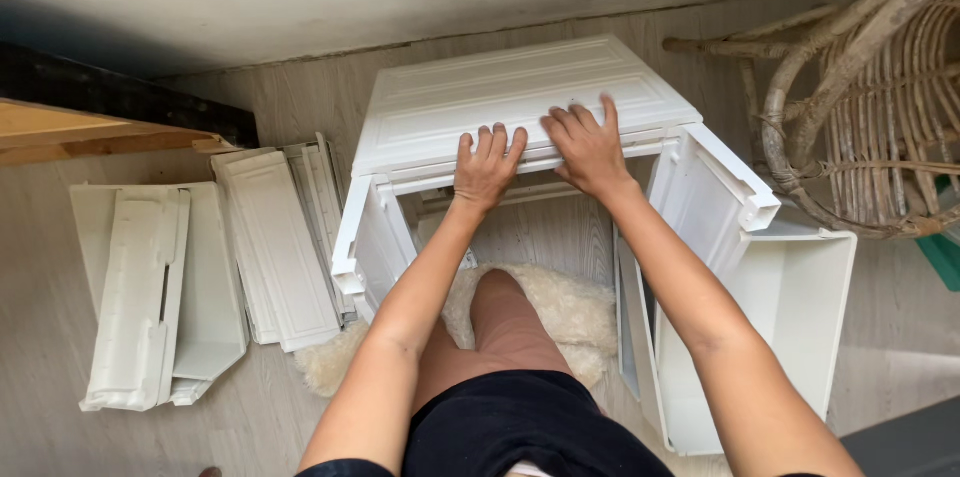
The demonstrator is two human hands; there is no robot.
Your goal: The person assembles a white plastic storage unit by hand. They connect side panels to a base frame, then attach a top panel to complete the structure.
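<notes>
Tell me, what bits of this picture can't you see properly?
All in the head view:
- Front edge of the white top panel: covered by the left hand and right hand.
- Whether the panel has clicked into the side walls: the joints are too small to tell.
- Wicker chair: cut off by the right edge.
- White bin: partly behind the right arm.
- Stacked white panels on the floor: lower ones hidden by upper ones.

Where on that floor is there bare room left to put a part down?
Bare floor lies left of the white tray, and a strip between the open bin and wicker chair. It is crowded around the stacked panels and the cabinet frame.
</notes>
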